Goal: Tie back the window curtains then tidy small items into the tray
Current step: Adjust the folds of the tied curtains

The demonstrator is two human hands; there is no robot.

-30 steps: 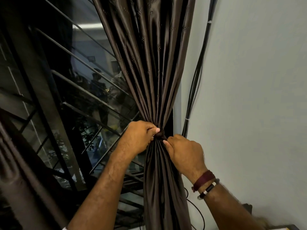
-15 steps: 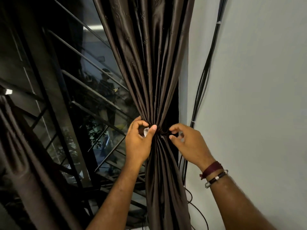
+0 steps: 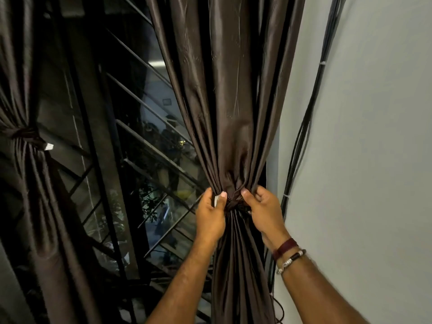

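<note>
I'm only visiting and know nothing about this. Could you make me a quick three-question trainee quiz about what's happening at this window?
1. True or false: the left curtain is already tied back.
2. What is the left hand pinching? A) the black cables B) the right curtain at its tie C) the window bars
3. Fill in: the bracelets sit on the ___ wrist.

Key: 1 true; 2 B; 3 right, that of the right hand.
</note>
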